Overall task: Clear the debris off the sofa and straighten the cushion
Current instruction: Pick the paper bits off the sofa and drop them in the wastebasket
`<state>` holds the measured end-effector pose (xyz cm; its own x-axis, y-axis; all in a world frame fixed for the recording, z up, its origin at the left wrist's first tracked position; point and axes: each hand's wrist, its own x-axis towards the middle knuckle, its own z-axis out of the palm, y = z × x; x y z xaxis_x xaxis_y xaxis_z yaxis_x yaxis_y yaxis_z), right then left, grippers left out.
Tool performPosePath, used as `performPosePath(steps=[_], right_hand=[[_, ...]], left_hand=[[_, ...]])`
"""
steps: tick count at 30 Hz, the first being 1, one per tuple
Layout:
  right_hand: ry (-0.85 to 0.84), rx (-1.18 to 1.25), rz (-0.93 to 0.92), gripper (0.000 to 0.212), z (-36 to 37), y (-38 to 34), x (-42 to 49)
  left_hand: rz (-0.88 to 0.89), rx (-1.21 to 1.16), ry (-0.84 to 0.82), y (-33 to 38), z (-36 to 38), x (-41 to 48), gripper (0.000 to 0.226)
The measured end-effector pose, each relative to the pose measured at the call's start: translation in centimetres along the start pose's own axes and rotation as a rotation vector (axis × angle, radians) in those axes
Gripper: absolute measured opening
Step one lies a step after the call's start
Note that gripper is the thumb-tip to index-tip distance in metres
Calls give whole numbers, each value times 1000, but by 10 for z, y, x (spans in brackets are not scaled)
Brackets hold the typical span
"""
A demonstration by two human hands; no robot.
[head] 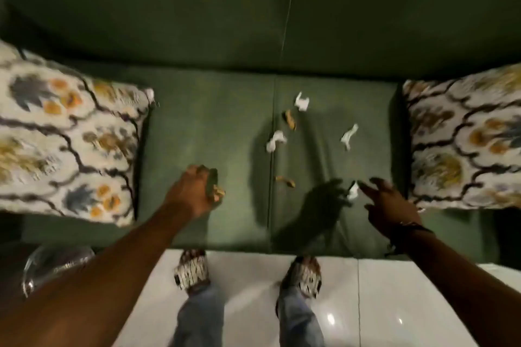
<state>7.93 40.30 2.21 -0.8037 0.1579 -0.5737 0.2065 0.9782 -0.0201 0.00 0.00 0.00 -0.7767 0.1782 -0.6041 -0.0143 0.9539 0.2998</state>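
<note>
A green sofa [214, 121] fills the view, with a floral cushion [64, 138] lying at its left end and another floral cushion [465, 138] at its right end. Scraps lie on the seat: white paper wads [301, 101], [275, 140], [349, 136] and brown peel-like bits [290, 120], [285, 181]. My left hand [194, 191] is closed around brown and dark scraps [215, 189]. My right hand [386, 200] hovers low over the seat, fingers spread, fingertips at a small white paper scrap [353, 191].
My two feet in patterned shoes [193, 269] stand on a glossy white tile floor [394, 304] right at the sofa's front edge. A clear plastic bag or bin [53, 265] sits on the floor at the lower left.
</note>
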Motion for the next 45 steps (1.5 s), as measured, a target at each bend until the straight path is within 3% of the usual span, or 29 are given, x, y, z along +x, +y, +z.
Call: performPosePath(steps=[7,12,17,20,24,31,36,41,45], right_hand=[[166,-66,-142,41,79,10,52],[178,55,-81,16,73,12,58],[164,9,-57,15,64,13,59],[207,157,-35,9,62,13,65],[239,309,1,20,64,6,70],[233,404,43,30,73,-1,72],[296,461,58,30,63,-2,80],[328,784,241,50,29,-14,118],[308,831,354,35,5,-25,172]], left_hand=[[56,-182,199,-36,89,22,36],[206,-82,149,-19,89,27,18],[164,-5,127,20,79,41,39],[234,-4,90,31,76,40,64],[229,-143,86,42,83,31,59],[163,-78,105,56,116,25,27],[315,-30,221,83,110,30,18],[477,94,254,130,98,59,13],[496,197,169,144,100,75,11]])
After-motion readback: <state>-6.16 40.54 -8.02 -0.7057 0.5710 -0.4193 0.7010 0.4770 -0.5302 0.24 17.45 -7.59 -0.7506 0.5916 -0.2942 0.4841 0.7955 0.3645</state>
